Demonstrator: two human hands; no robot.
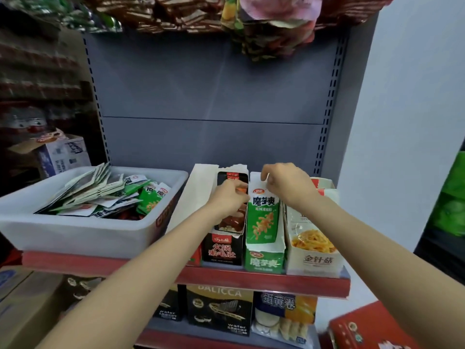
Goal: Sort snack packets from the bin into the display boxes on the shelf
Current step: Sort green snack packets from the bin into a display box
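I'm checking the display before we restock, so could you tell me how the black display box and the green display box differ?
The black display box has a dark front with red lettering; the green display box has a green and white front with white lettering. The black box holds dark packets, which the left hand touches; the green box holds green and white packets, which the right hand pinches at the top. Both stand side by side on the shelf, tops torn open.

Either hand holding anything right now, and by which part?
The right hand pinches the top edge of the green packet in the green box. The left hand grips the dark packet mid-length.
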